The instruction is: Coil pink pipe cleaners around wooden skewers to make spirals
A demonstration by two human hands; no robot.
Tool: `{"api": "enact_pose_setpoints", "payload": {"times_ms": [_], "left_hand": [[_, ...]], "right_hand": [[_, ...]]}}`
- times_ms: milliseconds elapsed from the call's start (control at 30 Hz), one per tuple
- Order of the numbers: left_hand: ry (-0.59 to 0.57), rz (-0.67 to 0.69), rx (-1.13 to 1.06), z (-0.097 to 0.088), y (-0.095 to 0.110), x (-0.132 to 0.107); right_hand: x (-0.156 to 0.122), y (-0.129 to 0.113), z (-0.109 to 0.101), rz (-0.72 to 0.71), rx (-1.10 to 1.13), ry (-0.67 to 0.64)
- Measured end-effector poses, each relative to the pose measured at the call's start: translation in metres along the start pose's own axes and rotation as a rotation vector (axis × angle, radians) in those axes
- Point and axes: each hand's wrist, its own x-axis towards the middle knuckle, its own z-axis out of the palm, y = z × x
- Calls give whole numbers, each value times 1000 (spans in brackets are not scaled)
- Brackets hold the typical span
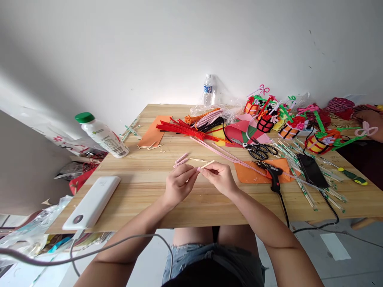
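Note:
My left hand [181, 181] is closed in a pinch on a bit of pink pipe cleaner [198, 170], mostly hidden by the fingers. Just beside it, my right hand [220, 178] pinches a short pale wooden stick [208, 164] whose far end sticks out above the fingers. The fingertips of both hands nearly meet over the table. Beyond the left hand lie short sticks wrapped in pink pipe cleaner [181, 160]. A bare wooden stick [196, 160] rests behind the hands. Long pink pipe cleaners [223, 152] stretch across the table toward the glue gun [273, 172].
Red pipe cleaners [185, 129], black scissors [259, 151], a phone [312, 170], a screwdriver [353, 176] and wrapped chopsticks [308, 195] lie around. Small flower baskets [291, 129] stand at back right. A white bottle [103, 137] and power bank [92, 203] are left. Another person's hand [371, 119] is far right.

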Motion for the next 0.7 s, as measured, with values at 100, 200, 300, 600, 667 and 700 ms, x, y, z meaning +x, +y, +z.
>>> {"api": "enact_pose_setpoints", "payload": {"times_ms": [100,200,300,600,667,700], "left_hand": [[-40,-246,-200,-4,1,5],[-234,-682,-677,-8,3,12],[-442,-1044,-1171,-11,4,17],[-304,-1081,-1086,-9,6,16],[-265,-823,-830,-9,6,15],[-229,-663,-673,-9,6,15]], "right_hand": [[1,-1,-2,9,42,-10],[1,-3,-5,27,113,-25],[1,-5,-7,-17,144,-47],[1,1,-4,-31,123,-89],[1,0,-3,32,118,-69],[1,-1,-3,62,121,-60]]}}
